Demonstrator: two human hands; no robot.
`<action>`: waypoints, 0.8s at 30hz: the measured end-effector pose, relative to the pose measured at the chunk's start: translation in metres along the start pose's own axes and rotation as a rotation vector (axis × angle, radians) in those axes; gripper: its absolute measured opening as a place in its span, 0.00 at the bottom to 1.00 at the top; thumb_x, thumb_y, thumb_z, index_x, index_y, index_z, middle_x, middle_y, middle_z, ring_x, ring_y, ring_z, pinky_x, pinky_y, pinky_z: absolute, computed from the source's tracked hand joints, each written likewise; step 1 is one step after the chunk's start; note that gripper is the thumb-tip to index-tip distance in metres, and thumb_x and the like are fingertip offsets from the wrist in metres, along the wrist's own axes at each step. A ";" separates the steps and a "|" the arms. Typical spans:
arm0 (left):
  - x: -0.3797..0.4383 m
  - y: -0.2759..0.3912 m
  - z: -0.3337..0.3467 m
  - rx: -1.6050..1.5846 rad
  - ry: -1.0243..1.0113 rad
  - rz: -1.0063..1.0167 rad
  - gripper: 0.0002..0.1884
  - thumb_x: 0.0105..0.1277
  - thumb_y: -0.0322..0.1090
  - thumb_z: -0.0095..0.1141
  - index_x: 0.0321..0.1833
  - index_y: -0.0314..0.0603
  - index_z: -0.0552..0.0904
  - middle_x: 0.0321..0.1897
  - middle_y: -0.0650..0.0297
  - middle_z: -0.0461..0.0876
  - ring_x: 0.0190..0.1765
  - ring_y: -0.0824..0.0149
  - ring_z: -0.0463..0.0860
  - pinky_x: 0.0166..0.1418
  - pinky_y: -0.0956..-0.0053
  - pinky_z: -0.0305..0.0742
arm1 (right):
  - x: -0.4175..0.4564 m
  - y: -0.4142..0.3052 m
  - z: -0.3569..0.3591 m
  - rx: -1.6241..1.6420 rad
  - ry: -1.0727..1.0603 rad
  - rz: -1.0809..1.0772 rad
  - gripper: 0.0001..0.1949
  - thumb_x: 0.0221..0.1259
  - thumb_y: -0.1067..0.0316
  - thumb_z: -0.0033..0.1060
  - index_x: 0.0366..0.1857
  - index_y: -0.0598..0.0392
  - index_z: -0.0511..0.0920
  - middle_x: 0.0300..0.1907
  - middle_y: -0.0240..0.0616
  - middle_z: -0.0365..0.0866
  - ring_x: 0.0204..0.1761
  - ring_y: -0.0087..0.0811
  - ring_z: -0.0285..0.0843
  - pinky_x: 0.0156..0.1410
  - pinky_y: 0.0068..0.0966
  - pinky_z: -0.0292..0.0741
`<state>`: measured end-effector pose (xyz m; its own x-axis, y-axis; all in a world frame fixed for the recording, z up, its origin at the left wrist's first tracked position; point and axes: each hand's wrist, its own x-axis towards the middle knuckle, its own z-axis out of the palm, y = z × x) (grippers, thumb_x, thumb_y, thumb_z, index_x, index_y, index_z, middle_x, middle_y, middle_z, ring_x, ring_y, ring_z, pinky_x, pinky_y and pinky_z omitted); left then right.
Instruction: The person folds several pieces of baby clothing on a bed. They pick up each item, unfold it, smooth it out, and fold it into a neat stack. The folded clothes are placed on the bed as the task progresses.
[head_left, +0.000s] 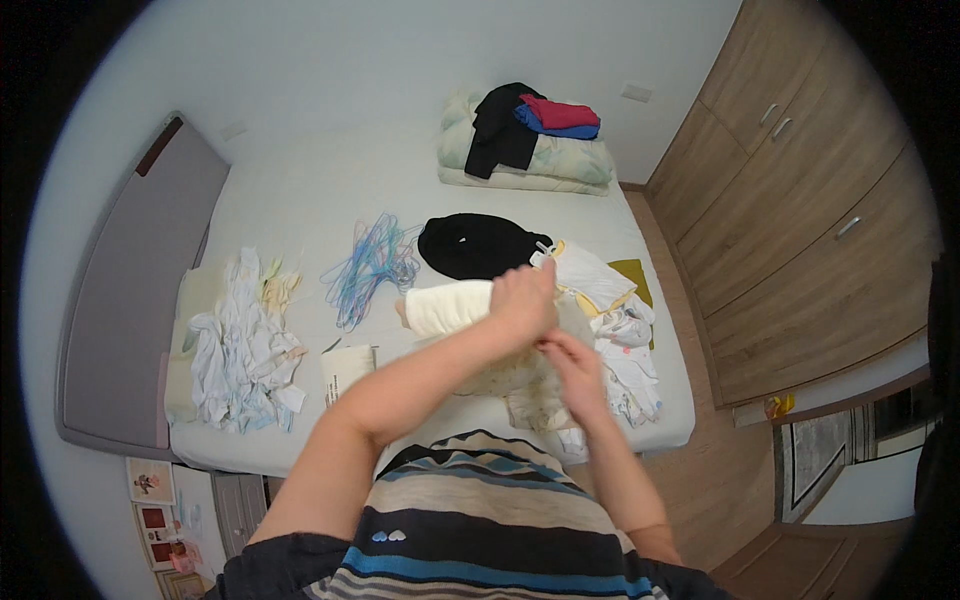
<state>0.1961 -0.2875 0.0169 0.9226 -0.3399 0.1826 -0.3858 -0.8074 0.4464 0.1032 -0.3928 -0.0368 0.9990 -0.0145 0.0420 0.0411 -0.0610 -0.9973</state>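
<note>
My left hand (521, 306) is curled at the upper part of a pale, thin garment (487, 381) and hides part of it. Just below, the fingertips of my right hand (579, 371) pinch the same cloth; both hands nearly touch. A folded cream towel (446, 306) lies beside my left hand. Beyond it rests a black garment (480, 246). To the right of my hands are a white baby garment with yellow trim (592, 276) and a heap of white patterned clothes (628, 367).
Tangled plastic hangers (375, 266) and a pile of white clothes (244, 352) lie on the bed (300, 187) to the left. A cream pouch with writing (349, 369) is near my left forearm. Folded quilts (570, 161) bear more clothes at the back. Wooden wardrobes (810, 187) stand at right.
</note>
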 end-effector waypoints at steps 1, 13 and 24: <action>-0.006 0.006 0.010 0.003 -0.029 0.071 0.11 0.46 0.29 0.53 0.34 0.38 0.72 0.26 0.48 0.79 0.32 0.47 0.80 0.36 0.57 0.75 | 0.011 0.024 0.013 0.166 0.098 0.056 0.11 0.63 0.72 0.43 0.45 0.60 0.75 0.44 0.37 0.78 0.45 0.27 0.74 0.53 0.21 0.69; -0.068 0.034 0.007 -0.181 -0.026 0.280 0.11 0.51 0.28 0.50 0.38 0.40 0.68 0.21 0.53 0.78 0.27 0.47 0.79 0.27 0.57 0.71 | 0.143 0.035 0.037 0.821 0.183 -0.006 0.14 0.66 0.66 0.35 0.52 0.56 0.67 0.54 0.40 0.68 0.55 0.30 0.65 0.58 0.25 0.64; -0.091 0.062 -0.001 -0.225 -0.100 0.408 0.08 0.54 0.27 0.46 0.37 0.40 0.66 0.21 0.55 0.77 0.26 0.49 0.79 0.26 0.57 0.70 | 0.193 0.003 0.036 1.247 -0.023 0.114 0.17 0.68 0.64 0.32 0.56 0.57 0.64 0.60 0.46 0.67 0.63 0.31 0.62 0.65 0.22 0.58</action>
<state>0.0888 -0.3059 0.0286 0.6864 -0.6616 0.3020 -0.6961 -0.4776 0.5360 0.2964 -0.3595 -0.0337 0.9975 0.0605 -0.0372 -0.0701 0.9250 -0.3735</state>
